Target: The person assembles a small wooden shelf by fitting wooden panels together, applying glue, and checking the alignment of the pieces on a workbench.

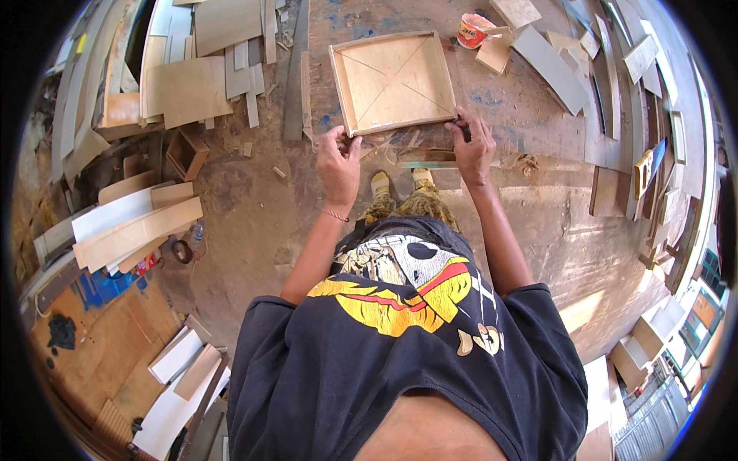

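Observation:
A shallow square wooden tray (396,81) with low sides lies in front of me, two pencil-like lines crossing on its inner face. At its near left corner my left hand (339,163) is closed, thumb and fingertips pinching the edge. My right hand (474,152) grips the near right corner, its fingers curled around the side. Part of the fingertips is hidden behind the tray's rim on both sides.
The tray rests on a worn, paint-stained work surface (507,92). A red and white tub (473,31) stands at the far right beside wood offcuts (494,55). Stacked boards (184,91) lie at the left. More planks (550,69) lean at the right.

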A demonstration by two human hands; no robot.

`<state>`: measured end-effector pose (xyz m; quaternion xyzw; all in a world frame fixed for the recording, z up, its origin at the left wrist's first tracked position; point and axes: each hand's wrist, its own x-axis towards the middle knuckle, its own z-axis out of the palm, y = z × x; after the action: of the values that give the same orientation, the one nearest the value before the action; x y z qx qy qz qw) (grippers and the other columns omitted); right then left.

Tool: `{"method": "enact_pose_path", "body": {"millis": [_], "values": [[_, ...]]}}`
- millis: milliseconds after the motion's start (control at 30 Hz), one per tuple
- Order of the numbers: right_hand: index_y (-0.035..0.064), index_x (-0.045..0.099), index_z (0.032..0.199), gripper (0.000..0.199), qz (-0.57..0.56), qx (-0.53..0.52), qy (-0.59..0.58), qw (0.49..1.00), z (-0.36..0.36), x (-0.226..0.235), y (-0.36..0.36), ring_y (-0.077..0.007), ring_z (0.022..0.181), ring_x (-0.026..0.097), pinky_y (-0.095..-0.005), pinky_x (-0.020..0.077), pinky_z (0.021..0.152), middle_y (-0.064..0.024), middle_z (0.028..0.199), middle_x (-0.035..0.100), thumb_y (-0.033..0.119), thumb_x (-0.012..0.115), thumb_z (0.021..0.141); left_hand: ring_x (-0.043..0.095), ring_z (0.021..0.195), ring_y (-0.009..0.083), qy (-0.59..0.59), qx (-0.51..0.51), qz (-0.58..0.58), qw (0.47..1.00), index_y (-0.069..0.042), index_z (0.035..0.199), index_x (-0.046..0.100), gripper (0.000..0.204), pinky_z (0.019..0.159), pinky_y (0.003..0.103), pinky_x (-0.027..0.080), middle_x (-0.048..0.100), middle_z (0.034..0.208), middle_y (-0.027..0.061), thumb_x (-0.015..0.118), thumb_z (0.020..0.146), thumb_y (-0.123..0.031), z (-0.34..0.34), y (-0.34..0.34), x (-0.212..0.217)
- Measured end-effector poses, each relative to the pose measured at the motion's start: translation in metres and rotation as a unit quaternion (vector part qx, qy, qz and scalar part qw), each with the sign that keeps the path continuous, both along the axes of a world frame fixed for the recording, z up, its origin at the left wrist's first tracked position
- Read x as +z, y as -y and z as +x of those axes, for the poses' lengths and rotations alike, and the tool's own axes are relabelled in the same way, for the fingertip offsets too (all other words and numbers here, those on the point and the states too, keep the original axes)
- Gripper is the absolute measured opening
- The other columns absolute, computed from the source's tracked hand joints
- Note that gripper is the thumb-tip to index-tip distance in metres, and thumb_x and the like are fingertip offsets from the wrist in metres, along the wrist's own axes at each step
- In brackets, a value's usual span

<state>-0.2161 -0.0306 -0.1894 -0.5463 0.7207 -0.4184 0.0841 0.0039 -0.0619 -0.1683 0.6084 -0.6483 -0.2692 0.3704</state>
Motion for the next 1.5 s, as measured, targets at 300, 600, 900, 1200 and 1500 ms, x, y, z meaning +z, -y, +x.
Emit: {"method": "enact_pose_path", "body": {"millis": [300, 600, 900, 1200, 1500], "values": [[0.0101, 0.059, 0.098, 0.029, -0.033, 0.119, -0.103, 0.987, -0.021, 0.002, 0.002, -0.0232, 0.077, 0.054, -0.0333, 0.0412, 0.069, -0.0064, 0.086, 0.058, 0.010, 0.065, 0.070, 0.055, 0.065, 0.0188, 0.125, -0.080, -0.093, 0.985, -0.007, 0.100, 0.056, 0.027, 0.057, 0.030, 0.046, 0.052, 0.080, 0.0085, 0.063, 0.074, -0.008, 0.003, 0.005, -0.005], [0.0099, 0.059, 0.093, 0.022, -0.024, 0.127, -0.124, 0.984, -0.025, 0.004, 0.002, -0.0235, 0.077, 0.053, -0.0340, 0.0410, 0.068, -0.0062, 0.084, 0.057, 0.007, 0.063, 0.071, 0.055, 0.064, 0.0197, 0.159, -0.079, -0.095, 0.979, -0.011, 0.101, 0.060, 0.028, 0.058, 0.031, 0.046, 0.049, 0.086, 0.0086, 0.063, 0.074, -0.007, -0.005, 0.000, -0.006], [0.0117, 0.058, 0.097, 0.028, 0.011, 0.119, -0.111, 0.987, -0.028, 0.006, -0.001, -0.0249, 0.079, 0.053, -0.0342, 0.0410, 0.069, -0.0075, 0.084, 0.056, 0.008, 0.063, 0.070, 0.055, 0.064, 0.0191, 0.166, -0.080, -0.094, 0.978, -0.012, 0.102, 0.059, 0.029, 0.059, 0.030, 0.047, 0.049, 0.086, 0.0084, 0.063, 0.074, -0.007, -0.009, -0.002, -0.005], [0.0185, 0.054, 0.114, 0.049, 0.000, 0.111, -0.205, 0.972, -0.026, 0.023, -0.004, -0.0223, 0.102, 0.045, -0.0378, 0.0339, 0.085, -0.0043, 0.111, 0.051, 0.015, 0.066, 0.067, 0.052, 0.075, 0.0190, 0.173, -0.120, -0.110, 0.971, -0.009, 0.104, 0.058, 0.034, 0.068, 0.031, 0.045, 0.048, 0.106, 0.0071, 0.064, 0.071, -0.012, -0.012, -0.004, 0.013], [0.0186, 0.059, 0.104, 0.035, 0.008, 0.174, -0.253, 0.952, -0.026, 0.026, 0.002, -0.0204, 0.112, 0.038, -0.0434, 0.0240, 0.090, 0.0032, 0.113, 0.054, 0.018, 0.064, 0.069, 0.043, 0.102, 0.0181, 0.324, -0.179, -0.190, 0.909, -0.014, 0.104, 0.059, 0.034, 0.086, 0.035, 0.031, 0.052, 0.113, -0.0036, 0.064, 0.071, -0.019, -0.015, 0.005, 0.013]]}}
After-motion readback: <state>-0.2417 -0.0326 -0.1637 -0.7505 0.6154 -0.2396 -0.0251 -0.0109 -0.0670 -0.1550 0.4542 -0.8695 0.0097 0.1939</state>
